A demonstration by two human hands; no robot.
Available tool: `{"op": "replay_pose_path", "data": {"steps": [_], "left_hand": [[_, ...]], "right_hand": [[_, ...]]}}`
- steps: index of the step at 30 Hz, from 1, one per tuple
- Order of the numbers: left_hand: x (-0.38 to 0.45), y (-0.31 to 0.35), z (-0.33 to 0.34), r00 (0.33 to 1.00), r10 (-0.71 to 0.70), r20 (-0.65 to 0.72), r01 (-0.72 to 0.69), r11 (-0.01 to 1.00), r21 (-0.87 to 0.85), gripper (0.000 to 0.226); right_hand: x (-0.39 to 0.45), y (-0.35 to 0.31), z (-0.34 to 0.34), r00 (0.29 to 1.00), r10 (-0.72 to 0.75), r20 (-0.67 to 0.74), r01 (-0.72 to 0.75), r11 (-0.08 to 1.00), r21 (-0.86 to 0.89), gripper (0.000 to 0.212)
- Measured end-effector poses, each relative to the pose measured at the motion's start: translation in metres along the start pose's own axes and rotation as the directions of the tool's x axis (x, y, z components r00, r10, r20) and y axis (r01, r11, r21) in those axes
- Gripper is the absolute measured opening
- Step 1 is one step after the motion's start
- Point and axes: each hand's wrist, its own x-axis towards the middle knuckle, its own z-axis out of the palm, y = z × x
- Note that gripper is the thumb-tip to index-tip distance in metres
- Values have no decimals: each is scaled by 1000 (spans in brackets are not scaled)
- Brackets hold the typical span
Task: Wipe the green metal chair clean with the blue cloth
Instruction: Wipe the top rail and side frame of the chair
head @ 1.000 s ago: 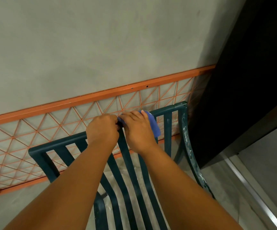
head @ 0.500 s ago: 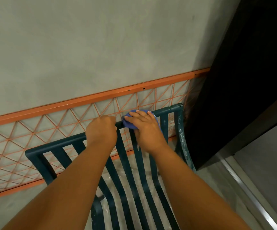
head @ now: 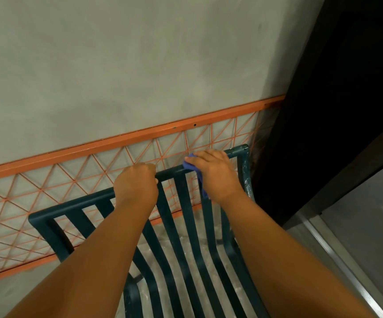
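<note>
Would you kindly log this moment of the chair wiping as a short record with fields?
left hand: grips the top rail of the green chair, near its middle
right hand: presses the blue cloth onto the top rail, near the right corner
cloth: bunched under the fingers, a strip hanging below
behind chair: orange lattice panel against a grey wall

Both hands (head: 176, 179) curled — seemingly gripping

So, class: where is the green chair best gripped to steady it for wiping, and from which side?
Grip the green chair's top rail from above, as the left hand does: it is a narrow bar fingers can wrap, leaving the right hand free with the blue cloth.
</note>
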Motion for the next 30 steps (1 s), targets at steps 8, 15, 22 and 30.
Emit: {"op": "replay_pose_path", "data": {"steps": [8, 15, 22, 30], "left_hand": [[10, 23, -9, 998, 58, 11, -57, 998, -37, 19], [18, 41, -2, 984, 179, -14, -179, 980, -83, 19], [21, 45, -3, 991, 135, -21, -136, 988, -70, 19], [19, 45, -1, 989, 144, -36, -147, 986, -81, 23]], "right_hand": [[-5, -13, -3, 982, 175, -64, -176, 984, -5, 62], [-6, 20, -26, 972, 173, 156, -159, 983, -97, 47], [21, 15, -23, 906, 406, 116, -377, 902, -210, 40], [0, 51, -27, 968, 236, 84, -218, 958, -184, 54]]}}
